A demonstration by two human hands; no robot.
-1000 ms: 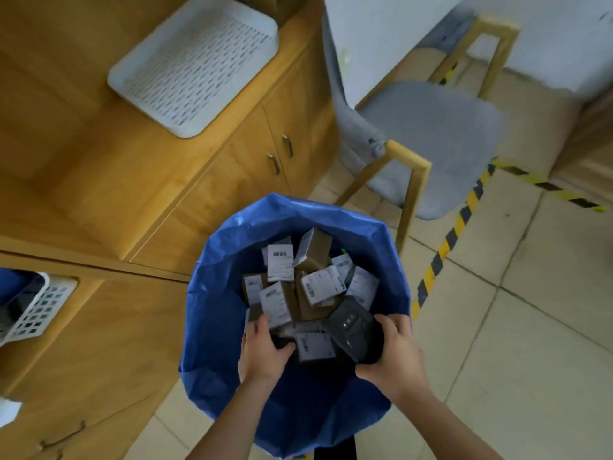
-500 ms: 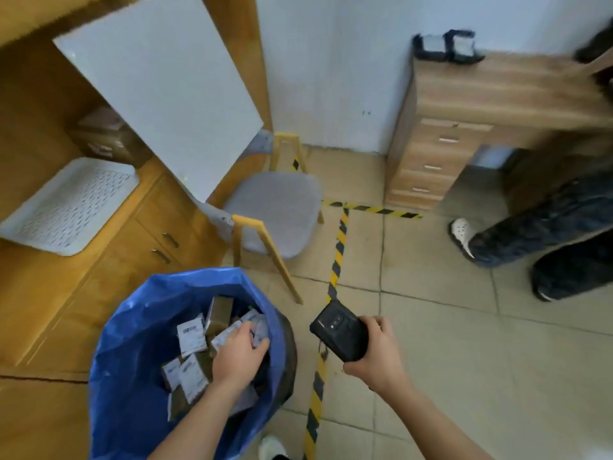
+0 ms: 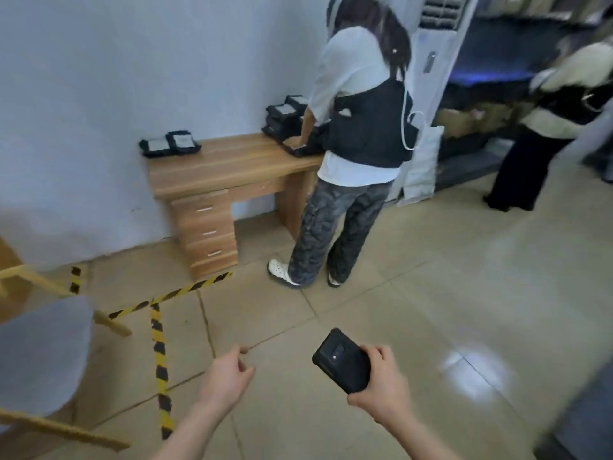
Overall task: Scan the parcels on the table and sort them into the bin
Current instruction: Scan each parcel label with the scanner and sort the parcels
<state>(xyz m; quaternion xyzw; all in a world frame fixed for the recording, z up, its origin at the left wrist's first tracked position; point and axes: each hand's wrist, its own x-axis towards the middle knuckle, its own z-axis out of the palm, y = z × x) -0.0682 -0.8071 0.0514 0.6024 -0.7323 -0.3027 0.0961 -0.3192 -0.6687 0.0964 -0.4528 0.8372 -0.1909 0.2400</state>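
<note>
Low in the head view, over the beige tiled floor (image 3: 431,293), both hands are held out and well apart. Here the right hand (image 3: 381,390) grips a black handheld scanner (image 3: 341,360) — the fingers are curled round its lower end, and the back of the device is turned up. Beside it the left hand (image 3: 229,376) holds nothing; its fingers are loosely curled.

Yellow-black floor tape (image 3: 159,360) runs just left of the left forearm, and a grey chair (image 3: 39,353) stands at the left edge. Farther back a wooden desk (image 3: 232,167) with drawers stands against the white wall (image 3: 132,78); black devices (image 3: 170,144) lie on it. One person (image 3: 358,127) stands at the desk — a second person (image 3: 527,167) is at the right, blurred.
</note>
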